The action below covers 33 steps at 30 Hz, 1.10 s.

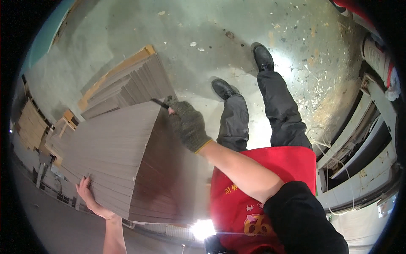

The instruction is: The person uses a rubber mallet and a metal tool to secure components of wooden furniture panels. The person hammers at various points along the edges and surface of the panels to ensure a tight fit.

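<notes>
A tall stack of thin brown-grey boards (114, 139) stands left of my legs, its edges showing as close lines. My bare left hand (88, 198) rests against the stack's near left side, fingers stretched and apart. A grey-green knitted glove covers my right hand (188, 125), which is closed at the stack's far right corner. From its fingers a slim dark tool (160, 103) sticks out over the board edges; its kind cannot be made out. Behind the tall stack is a lower, uneven pile of similar boards (131, 86) with a tan board at its back.
My black shoes (264, 58) stand on the stained concrete floor (190, 25), which has scattered scraps. On the right is a worn metal frame (359, 186) with loose pale string. Farther left are tan stacked boards (31, 125). A red apron (287, 163) hangs over my lap.
</notes>
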{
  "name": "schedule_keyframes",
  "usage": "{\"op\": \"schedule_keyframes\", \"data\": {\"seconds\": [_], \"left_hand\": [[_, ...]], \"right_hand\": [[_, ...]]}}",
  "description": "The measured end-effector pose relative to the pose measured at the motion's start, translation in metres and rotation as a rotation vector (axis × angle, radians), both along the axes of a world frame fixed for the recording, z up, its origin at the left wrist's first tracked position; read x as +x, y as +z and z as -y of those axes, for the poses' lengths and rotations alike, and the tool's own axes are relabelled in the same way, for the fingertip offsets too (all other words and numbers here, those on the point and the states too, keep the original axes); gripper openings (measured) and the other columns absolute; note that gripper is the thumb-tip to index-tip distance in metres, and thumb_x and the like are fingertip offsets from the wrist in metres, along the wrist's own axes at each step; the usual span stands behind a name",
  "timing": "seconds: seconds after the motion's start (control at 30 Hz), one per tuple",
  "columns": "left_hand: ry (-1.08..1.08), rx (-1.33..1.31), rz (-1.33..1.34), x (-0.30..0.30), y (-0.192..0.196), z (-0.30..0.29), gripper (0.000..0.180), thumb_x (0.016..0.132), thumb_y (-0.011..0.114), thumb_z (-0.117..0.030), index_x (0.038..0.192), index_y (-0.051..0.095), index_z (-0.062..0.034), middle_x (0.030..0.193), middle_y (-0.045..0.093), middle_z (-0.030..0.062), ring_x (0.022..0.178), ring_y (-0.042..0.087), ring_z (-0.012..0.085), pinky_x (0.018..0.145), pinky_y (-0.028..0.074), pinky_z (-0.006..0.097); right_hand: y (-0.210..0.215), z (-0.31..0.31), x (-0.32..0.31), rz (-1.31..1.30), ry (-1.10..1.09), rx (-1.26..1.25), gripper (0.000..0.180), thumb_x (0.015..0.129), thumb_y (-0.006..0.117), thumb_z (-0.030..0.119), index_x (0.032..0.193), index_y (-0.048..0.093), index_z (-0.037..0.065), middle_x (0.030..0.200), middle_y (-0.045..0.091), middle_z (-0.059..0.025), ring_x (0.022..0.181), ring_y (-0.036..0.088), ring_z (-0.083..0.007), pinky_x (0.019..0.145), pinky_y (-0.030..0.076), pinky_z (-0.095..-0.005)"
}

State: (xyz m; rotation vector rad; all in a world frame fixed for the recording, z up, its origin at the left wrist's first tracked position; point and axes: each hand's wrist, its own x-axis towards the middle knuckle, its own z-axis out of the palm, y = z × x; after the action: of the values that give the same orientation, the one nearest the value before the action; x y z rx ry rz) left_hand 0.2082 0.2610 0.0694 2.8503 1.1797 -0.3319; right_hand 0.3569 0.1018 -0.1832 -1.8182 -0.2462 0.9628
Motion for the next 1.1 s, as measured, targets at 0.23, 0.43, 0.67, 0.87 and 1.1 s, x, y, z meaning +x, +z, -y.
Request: {"op": "schedule_keyframes", "data": {"seconds": [0.23,0.43,0.67,0.87,1.1], "left_hand": [[-0.041,-0.053,0.009,-0.010,0.006,-0.004,0.050,0.082,0.066,-0.032,0.117,0.055,0.0015,0.114,0.056,0.0124,0.111,0.051,0.0288,0.106,0.032,0.045],[0.057,-0.116,0.094,-0.024,0.002,-0.006,0.050,0.083,0.066,-0.032,0.117,0.054,0.0030,0.113,0.055,0.0128,0.108,0.051,0.0293,0.106,0.031,0.047],[0.047,-0.091,0.114,-0.010,-0.002,-0.002,0.049,0.081,0.066,-0.028,0.117,0.054,0.0029,0.110,0.057,0.0124,0.109,0.052,0.0285,0.106,0.032,0.048],[0.103,0.050,0.129,-0.015,-0.002,-0.002,0.023,0.089,0.050,-0.012,0.103,0.062,0.0015,0.101,0.060,0.0107,0.105,0.054,0.0252,0.109,0.028,0.049],[0.314,0.105,0.109,-0.016,0.000,0.002,0.031,0.098,0.037,-0.017,0.103,0.064,-0.0040,0.111,0.059,0.0113,0.120,0.044,0.0298,0.113,0.019,0.050]], "right_hand": [[0.011,0.004,-0.002,-0.054,0.221,-0.034,0.026,0.096,0.046,0.021,0.117,0.054,0.008,0.100,0.063,-0.0193,0.089,0.061,-0.0395,0.073,0.047,-0.0499],[-0.006,0.002,0.005,-0.198,0.387,-0.088,0.039,0.097,0.044,0.033,0.123,0.055,0.007,0.089,0.068,-0.0181,0.081,0.064,-0.0386,0.070,0.049,-0.0485],[-0.011,0.002,0.004,-0.122,0.235,-0.112,0.035,0.097,0.044,0.032,0.120,0.056,0.009,0.089,0.066,-0.0190,0.078,0.063,-0.0397,0.068,0.048,-0.0502],[0.093,0.028,0.031,0.180,0.263,0.203,0.037,0.096,0.048,0.028,0.119,0.055,0.001,0.079,0.063,-0.0164,0.069,0.062,-0.0362,0.061,0.047,-0.0449],[0.239,0.026,0.040,0.546,0.855,0.785,0.043,0.082,0.053,0.016,0.123,0.060,0.003,0.090,0.058,-0.0039,0.083,0.057,-0.0200,0.071,0.047,-0.0358]]}}
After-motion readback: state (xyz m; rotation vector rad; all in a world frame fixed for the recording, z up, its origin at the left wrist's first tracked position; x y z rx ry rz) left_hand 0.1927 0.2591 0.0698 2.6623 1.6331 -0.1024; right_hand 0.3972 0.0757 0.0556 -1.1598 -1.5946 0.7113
